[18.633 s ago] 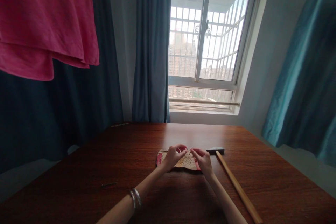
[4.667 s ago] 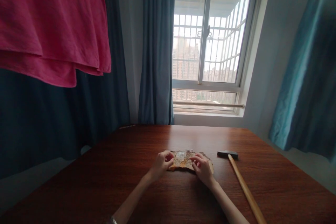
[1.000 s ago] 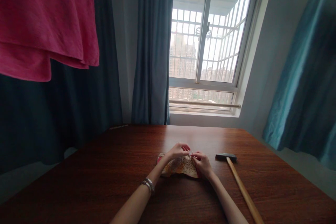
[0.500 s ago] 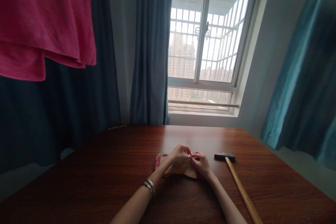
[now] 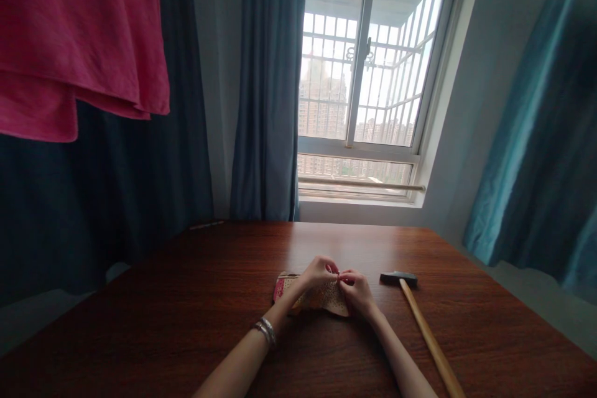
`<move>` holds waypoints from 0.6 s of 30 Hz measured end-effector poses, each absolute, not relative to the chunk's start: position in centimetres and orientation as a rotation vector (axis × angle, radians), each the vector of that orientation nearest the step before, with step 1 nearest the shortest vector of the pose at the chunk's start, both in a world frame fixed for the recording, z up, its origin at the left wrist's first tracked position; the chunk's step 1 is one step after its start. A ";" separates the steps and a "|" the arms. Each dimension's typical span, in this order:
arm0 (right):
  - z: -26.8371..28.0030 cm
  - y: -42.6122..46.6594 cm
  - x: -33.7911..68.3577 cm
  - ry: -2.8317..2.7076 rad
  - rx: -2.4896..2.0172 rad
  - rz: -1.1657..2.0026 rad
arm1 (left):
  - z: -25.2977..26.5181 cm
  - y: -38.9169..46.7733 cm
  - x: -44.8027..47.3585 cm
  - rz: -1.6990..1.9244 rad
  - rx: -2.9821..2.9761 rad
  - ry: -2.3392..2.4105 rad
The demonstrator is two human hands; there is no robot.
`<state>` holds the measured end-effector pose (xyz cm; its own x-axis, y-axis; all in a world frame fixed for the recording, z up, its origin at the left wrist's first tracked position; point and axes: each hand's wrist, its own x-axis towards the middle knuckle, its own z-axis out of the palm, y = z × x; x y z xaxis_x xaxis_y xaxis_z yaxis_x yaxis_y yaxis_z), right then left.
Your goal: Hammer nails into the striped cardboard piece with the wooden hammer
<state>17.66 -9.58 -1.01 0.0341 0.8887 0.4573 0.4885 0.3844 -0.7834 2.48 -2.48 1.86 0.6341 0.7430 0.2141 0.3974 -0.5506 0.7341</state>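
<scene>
On the table lies a floppy, cloth-like piece (image 5: 332, 302), beige with dark speckles and red at its left end. My left hand (image 5: 321, 271) reaches over it, thumb and fingers pinched together at its upper right edge. Right beside those fingertips, my right hand (image 5: 357, 289) pinches the same edge from the right. The two hands' fingertips almost meet. Any small item between them is too tiny to make out. My left forearm hides part of the speckled piece.
A hammer (image 5: 426, 336) with a wooden handle lies on the brown table (image 5: 233, 261), right of my right arm. A pink cloth (image 5: 84, 43) hangs at the upper left. Dark blue curtains (image 5: 268, 106) and a barred window (image 5: 359, 74) stand behind the table.
Both hands stay in nearly the same place, with only slight finger movement at the edge of the speckled piece. The hammer has not moved.
</scene>
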 end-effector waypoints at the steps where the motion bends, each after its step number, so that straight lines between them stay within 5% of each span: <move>1: -1.0 -9.6 17.6 -1.607 -1.259 0.475 | 1.8 -2.5 2.5 0.682 2.192 0.886; 18: 2.2 -15.6 25.5 -1.337 -1.806 0.115 | 1.6 -2.7 2.6 0.677 2.137 0.920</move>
